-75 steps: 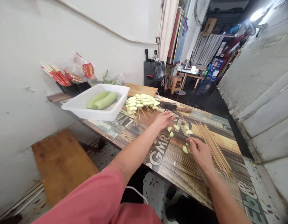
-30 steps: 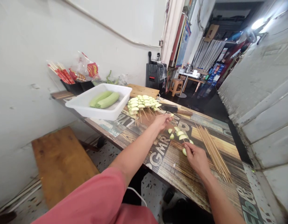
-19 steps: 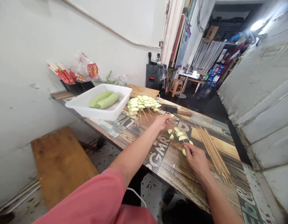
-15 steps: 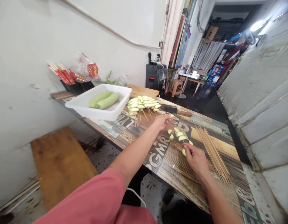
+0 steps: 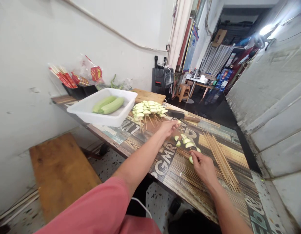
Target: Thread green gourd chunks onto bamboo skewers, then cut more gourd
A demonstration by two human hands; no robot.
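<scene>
My right hand (image 5: 202, 165) pinches the lower end of a bamboo skewer that carries several zucchini slices (image 5: 188, 144). At the skewer's far end, my left hand (image 5: 170, 127) is closed on a pale zucchini slice (image 5: 179, 122), close to the tip; whether the tip has pierced it I cannot tell. Loose zucchini pieces (image 5: 178, 143) lie on the table between my hands. Beyond my left hand is a pile of filled zucchini skewers (image 5: 150, 108), their sticks pointing toward me. Bare bamboo skewers (image 5: 222, 162) lie in a bundle to the right of my right hand.
A white plastic tub (image 5: 103, 121) with two whole zucchinis (image 5: 112, 105) stands on the left of the patterned table (image 5: 140, 152). A cleaver (image 5: 191, 119) lies past the hands, near a wooden board (image 5: 149, 95). A wooden bench (image 5: 62, 175) is at lower left, a black speaker (image 5: 162, 81) farther back.
Both hands keep nearly the same positions on the skewer and slice. The whole view has shifted very slightly; nothing else has visibly moved.
</scene>
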